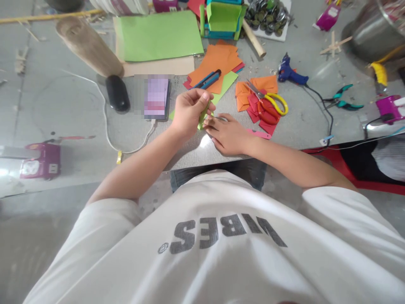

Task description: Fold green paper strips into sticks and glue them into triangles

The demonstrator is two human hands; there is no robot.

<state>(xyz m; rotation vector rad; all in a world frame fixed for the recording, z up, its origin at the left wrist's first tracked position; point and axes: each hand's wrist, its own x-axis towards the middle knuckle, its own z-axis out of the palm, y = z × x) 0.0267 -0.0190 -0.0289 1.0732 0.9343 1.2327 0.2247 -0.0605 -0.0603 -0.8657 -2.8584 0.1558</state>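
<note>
My left hand (190, 110) is closed, with thumb and fingers pinching a narrow green paper strip (202, 120) just above the table. Beside it, my right hand (232, 134) lies palm down on the tabletop with fingers stretched out, their tips close to the strip's lower end; whether they touch it I cannot tell. Beyond both hands are a blue cutter knife (207, 79) on orange paper sheets (218, 63) and a green paper piece (226, 86). Yellow-handled scissors (270, 100) rest on cut orange and red paper pieces (253, 109). A pink flat tool (260, 134) is partly behind my right wrist.
A phone (157, 97) with a charging cable and a black mouse (117, 93) lie left. Farther back are a green sheet (161, 36), a wooden cylinder (88, 46) and a green-blue paper model (224, 21). A blue glue gun (291, 72) and pliers (341, 99) lie right.
</note>
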